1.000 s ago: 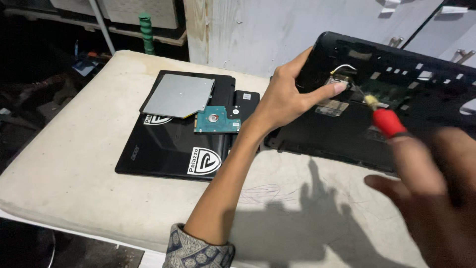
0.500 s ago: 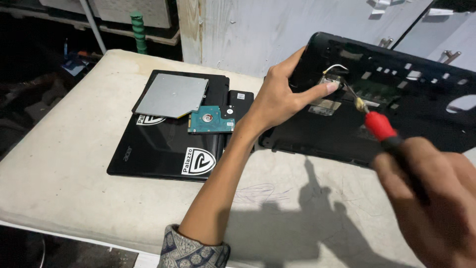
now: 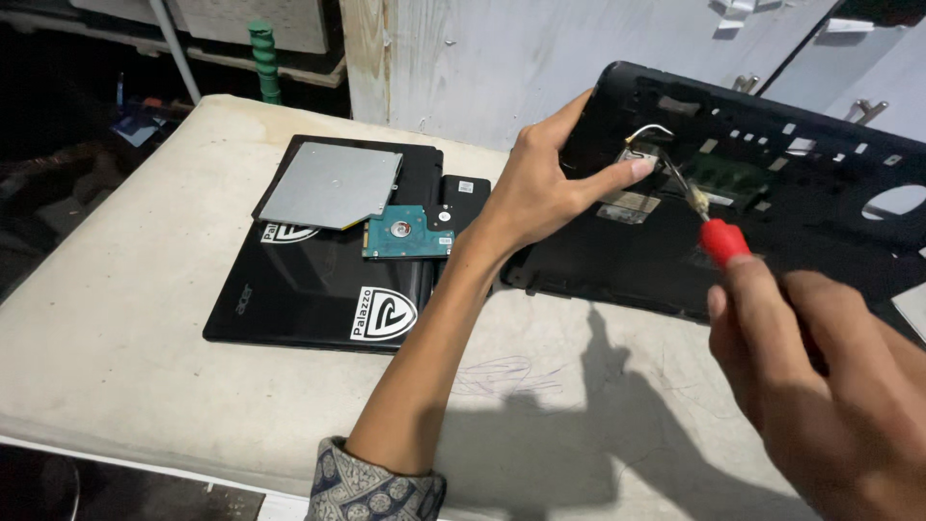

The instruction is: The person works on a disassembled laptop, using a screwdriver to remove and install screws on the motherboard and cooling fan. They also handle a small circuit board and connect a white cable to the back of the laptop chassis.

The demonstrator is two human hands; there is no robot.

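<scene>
A black laptop base (image 3: 772,241), underside up and tilted, lies at the right of the pale table (image 3: 125,338). My left hand (image 3: 540,188) grips its left edge, with the index finger stretched onto a small card with white and black wires inside it. My right hand (image 3: 820,386) holds a red-handled screwdriver (image 3: 719,236) whose tip touches the inside of the base beside that card.
A closed black laptop (image 3: 309,289) with shield stickers lies at centre left. On it rest a grey flat drive (image 3: 333,183), a bare hard disk with a teal board (image 3: 410,232) and a small black cover (image 3: 463,198). White panels stand behind the table.
The right hand with the screwdriver has drawn slightly back and lower, the tip staying by the card. The left hand keeps its grip on the base.
</scene>
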